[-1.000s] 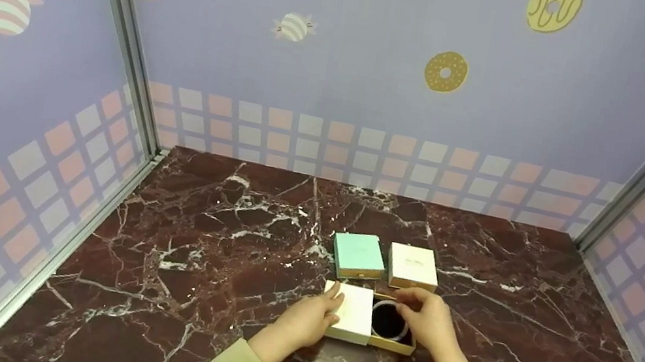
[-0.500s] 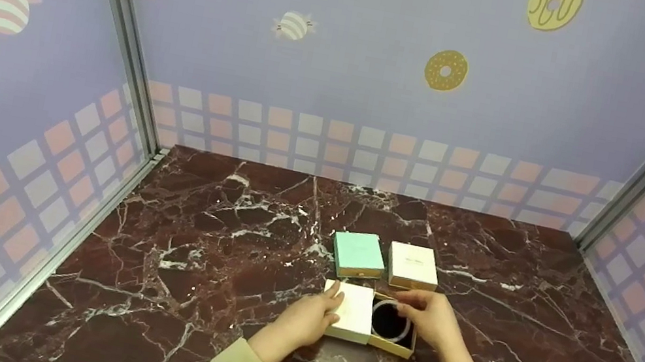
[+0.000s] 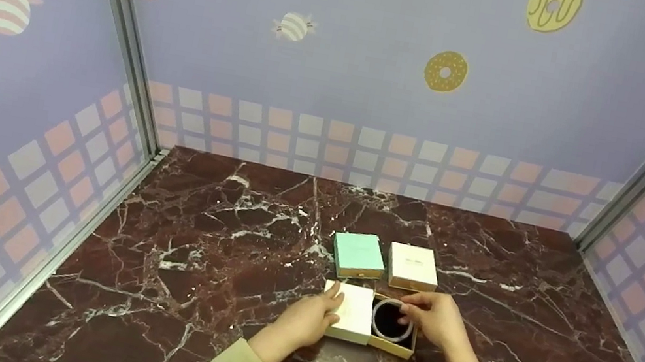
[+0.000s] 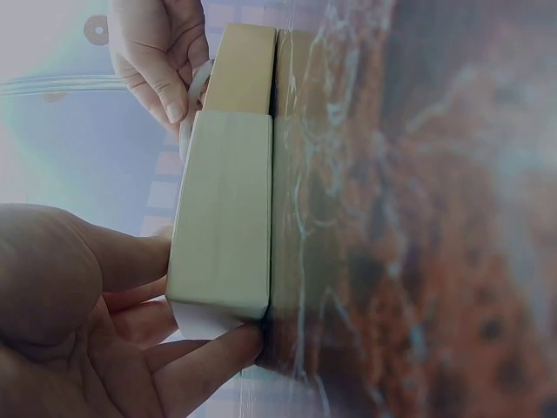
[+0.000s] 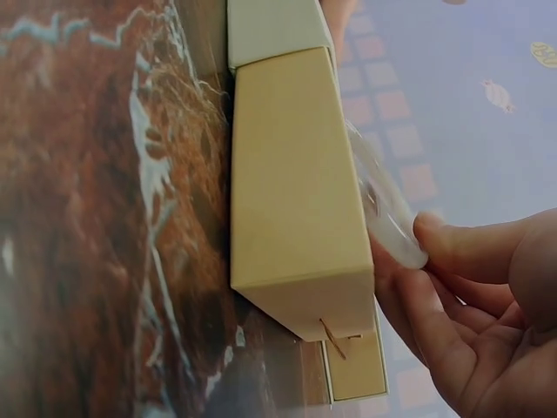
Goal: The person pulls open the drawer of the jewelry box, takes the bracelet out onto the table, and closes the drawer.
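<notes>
A white drawer-style gift box (image 3: 351, 313) lies on the marble-patterned table, its yellow drawer (image 3: 391, 347) pulled out to the right. My left hand (image 3: 303, 320) grips the box's white cover at its left end, thumb on top and fingers round the end and side. With thumb and fingertips my right hand (image 3: 436, 320) pinches a pale, translucent bangle (image 5: 402, 235) by its right side. In the right wrist view the bangle leans up past the drawer's rim. The drawer's inside looks black in the head view. A short cord (image 5: 333, 338) hangs at the drawer's end.
Behind the opened box stand a turquoise box (image 3: 358, 255) and a second white box (image 3: 413, 266), side by side and closed. Purple panels with sweets printed on them wall in the table (image 3: 206, 240) at the back (image 3: 340, 78) and both sides.
The bangle has risen at its right side and shifted slightly right in my right hand, which has also moved a little right. My left hand and the white cover have stayed put.
</notes>
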Available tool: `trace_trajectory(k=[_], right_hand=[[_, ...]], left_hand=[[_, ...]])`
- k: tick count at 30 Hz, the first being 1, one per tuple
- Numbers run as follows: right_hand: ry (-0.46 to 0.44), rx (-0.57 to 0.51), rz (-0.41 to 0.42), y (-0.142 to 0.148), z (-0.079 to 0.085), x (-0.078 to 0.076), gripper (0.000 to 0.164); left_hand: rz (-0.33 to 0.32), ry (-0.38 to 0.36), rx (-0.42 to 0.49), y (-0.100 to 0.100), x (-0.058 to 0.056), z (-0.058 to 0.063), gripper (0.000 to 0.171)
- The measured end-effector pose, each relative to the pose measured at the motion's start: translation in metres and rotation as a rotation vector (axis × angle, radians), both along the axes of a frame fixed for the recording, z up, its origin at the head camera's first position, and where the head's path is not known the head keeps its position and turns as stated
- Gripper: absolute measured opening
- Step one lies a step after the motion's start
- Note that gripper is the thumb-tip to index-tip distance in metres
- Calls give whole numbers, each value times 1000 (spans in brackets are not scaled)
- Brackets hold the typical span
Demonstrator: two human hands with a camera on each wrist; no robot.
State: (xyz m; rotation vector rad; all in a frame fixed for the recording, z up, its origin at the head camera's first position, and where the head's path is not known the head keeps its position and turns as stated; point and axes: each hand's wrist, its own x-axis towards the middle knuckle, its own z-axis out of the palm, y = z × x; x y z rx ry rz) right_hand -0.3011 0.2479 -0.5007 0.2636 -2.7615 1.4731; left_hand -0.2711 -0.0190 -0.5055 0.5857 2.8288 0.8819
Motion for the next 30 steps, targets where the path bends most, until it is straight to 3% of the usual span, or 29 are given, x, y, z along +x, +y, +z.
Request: trace_trajectory(k=[16,24,30], right_hand=[[-212,-280,44,13,0,-6,30],[-252,-376,51,21,2,-7,34],[-254,-382,46,28,6,-6,34]], left_hand=[[-5,-1,11,-1,-1,-2,52],[-20,-10,24,-2,-1,-1,53],[-19,-8,20,-2,-1,-1,53]])
